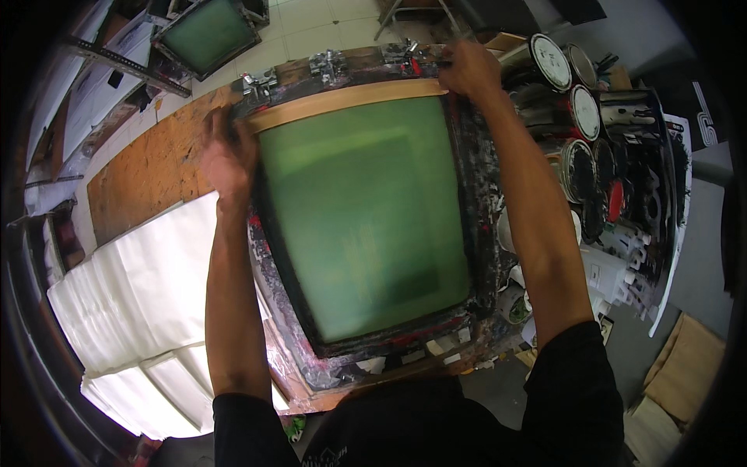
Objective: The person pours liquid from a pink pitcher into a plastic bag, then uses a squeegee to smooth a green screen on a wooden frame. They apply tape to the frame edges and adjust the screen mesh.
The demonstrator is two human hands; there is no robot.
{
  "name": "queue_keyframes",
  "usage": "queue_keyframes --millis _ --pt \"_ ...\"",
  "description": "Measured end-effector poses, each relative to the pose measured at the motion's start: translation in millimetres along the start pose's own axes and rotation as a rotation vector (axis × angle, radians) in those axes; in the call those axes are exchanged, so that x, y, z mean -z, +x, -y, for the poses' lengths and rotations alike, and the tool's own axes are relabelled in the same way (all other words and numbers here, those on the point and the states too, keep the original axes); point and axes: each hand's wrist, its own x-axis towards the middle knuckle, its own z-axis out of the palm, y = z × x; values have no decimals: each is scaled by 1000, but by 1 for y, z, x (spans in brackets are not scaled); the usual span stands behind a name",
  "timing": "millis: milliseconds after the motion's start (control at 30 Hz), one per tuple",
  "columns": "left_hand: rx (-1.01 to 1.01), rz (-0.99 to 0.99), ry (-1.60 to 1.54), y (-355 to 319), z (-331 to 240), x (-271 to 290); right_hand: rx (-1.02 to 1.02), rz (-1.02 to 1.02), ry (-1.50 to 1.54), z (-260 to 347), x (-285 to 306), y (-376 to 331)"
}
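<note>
between the two hands, a green screen (362,226) is lying in its dark frame (289,288), stretching from the fingers back toward the person's body. along its far edge, a tan strip (350,103) is running from beside the left hand (227,152) to just under the right hand (472,71). the left hand is hovering over or touching the frame's far left corner, near the strip's end; its fingers are blurring, so i cannot tell whether they are spreading, pressing together or pinching anything. the right hand is curling its fingers down at the far right corner, by the strip's other end; whether it is pinching the strip or only pressing there, i cannot tell.

just beyond and between the hands, metal clamps (328,66) are sitting in a row. to the left of the left hand, a wooden board (148,167) is showing its worn orange-brown surface, and nearer the body from that hand, white sheets (148,280) are spreading out. well beyond the left hand, a second green screen (206,35) is resting in a dark frame of its own. to the right of the right hand, paint-smeared cans (550,61) are crowding together.
</note>
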Motion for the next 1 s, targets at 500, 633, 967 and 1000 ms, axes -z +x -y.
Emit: queue_keyframes --millis 500,633,967,1000 --pt "-141 -47 108 1 -1 -5 550 -586 71 218 -67 -27" --pt "-126 -62 121 -3 6 -2 471 -496 26 177 -52 -29" --pt "-5 -15 151 0 -3 -10 -103 -517 85 39 -55 -39" --pt "-19 -21 137 -1 0 -11 -188 -409 161 29 -54 -39"
